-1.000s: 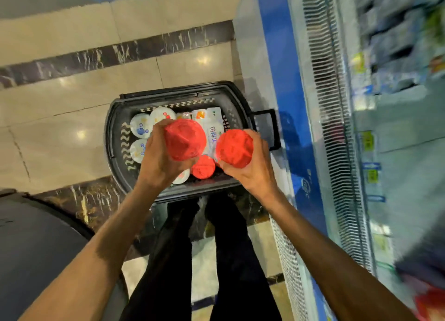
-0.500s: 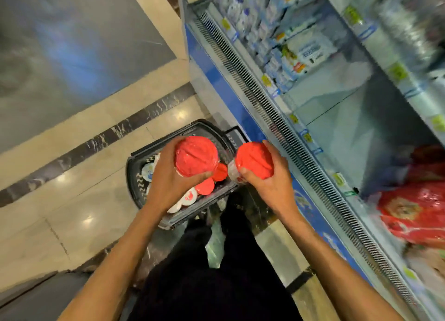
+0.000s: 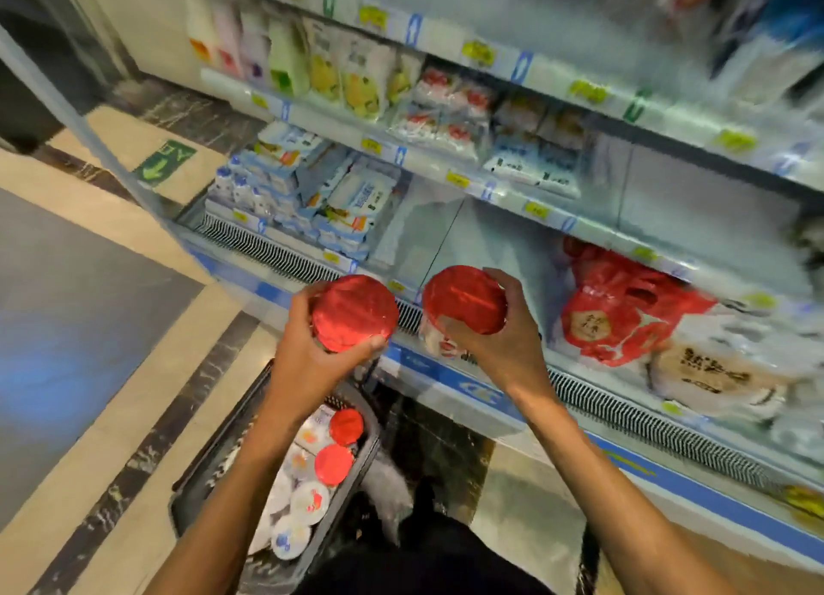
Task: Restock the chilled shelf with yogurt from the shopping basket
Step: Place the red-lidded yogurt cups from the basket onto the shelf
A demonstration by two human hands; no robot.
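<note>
now gripping, with fingers curled tight round its sides, a round red-foil-lidded yogurt cup [image 3: 354, 313] in the left hand [image 3: 307, 362]; gripping likewise a second red-lidded cup [image 3: 463, 300] in the right hand [image 3: 499, 349]. both held side by side, apart, before a bare stretch of the white chilled shelf [image 3: 490, 246]. below, more red- and white-lidded cups [image 3: 332, 463] lying in the black plastic shopping basket [image 3: 200, 483].

The left hand [image 3: 307, 362] and right hand [image 3: 499, 349] lift the left yogurt cup [image 3: 354, 313] and right yogurt cup [image 3: 463, 300] away from the shopping basket [image 3: 200, 483] — now at bottom centre — to mid-frame, before the chilled shelf [image 3: 490, 246] filling the upper right.
</note>
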